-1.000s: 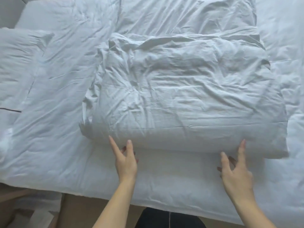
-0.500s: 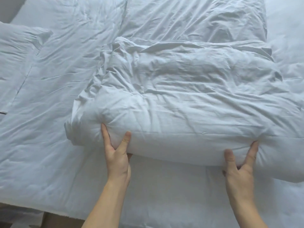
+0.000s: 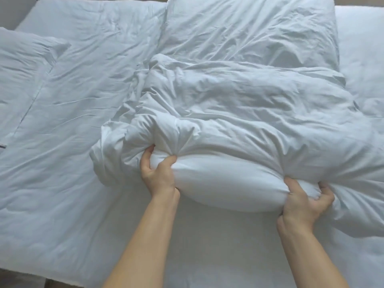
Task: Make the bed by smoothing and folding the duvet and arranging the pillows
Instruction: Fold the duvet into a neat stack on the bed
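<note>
Duvet bunched on bed, near edge in both my grips. Left hand curls into the fold's left end, right hand clamps its right; puffed roll between them. Pillow beyond the grips.

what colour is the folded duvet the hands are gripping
Plain white, no pattern, on the folded duvet; seen in the head view.

Two hands: left, right. One folded duvet. Two pillows: one behind the duvet, one left of it.
</note>
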Tool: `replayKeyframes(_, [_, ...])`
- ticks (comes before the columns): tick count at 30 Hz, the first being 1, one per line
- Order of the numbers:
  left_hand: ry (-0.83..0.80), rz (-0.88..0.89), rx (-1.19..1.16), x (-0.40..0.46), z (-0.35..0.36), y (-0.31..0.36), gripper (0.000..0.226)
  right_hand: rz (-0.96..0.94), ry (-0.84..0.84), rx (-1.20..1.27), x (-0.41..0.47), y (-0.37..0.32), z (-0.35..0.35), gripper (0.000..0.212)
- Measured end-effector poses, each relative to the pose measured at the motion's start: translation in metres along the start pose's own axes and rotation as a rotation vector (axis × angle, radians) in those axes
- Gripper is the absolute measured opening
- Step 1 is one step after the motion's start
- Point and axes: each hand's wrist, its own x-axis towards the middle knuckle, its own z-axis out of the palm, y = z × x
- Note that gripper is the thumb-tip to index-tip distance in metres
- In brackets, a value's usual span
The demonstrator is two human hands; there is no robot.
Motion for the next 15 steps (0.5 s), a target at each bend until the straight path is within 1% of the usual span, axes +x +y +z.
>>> replayKeyframes(3, [-0.069, 0.039, -0.01, -0.018, 0.011, 0.041, 0.062, -0.08, -0.052, 0.069, 0.005, -0.046, 0.005, 0.056])
replayKeyframes(6, [-0.165, 0.16, -0.043, -0.058, 0.033, 0.126, 0.062, -0.175, -0.122, 0.121, -0.007, -0.139, 0.015, 0.05])
replayKeyframes(8, [-0.2, 0.23, -0.055, -0.097, 0.039, 0.184, 0.061, -0.22, -0.185, 0.146, -0.029, -0.208, 0.008, 0.05])
replayKeyframes(10, [-0.236, 0.267, -0.076, -0.15, 0.026, 0.243, 0.058, -0.269, -0.231, 0.164, -0.067, -0.273, -0.019, 0.048])
replayKeyframes(12, [-0.3, 0.287, -0.115, -0.21, -0.002, 0.292, 0.056, -0.329, -0.265, 0.208, -0.106, -0.326, -0.064, 0.047])
replayKeyframes(15, [-0.368, 0.375, -0.147, -0.29, -0.051, 0.344, 0.055, -0.404, -0.281, 0.228, -0.156, -0.385, -0.136, 0.048])
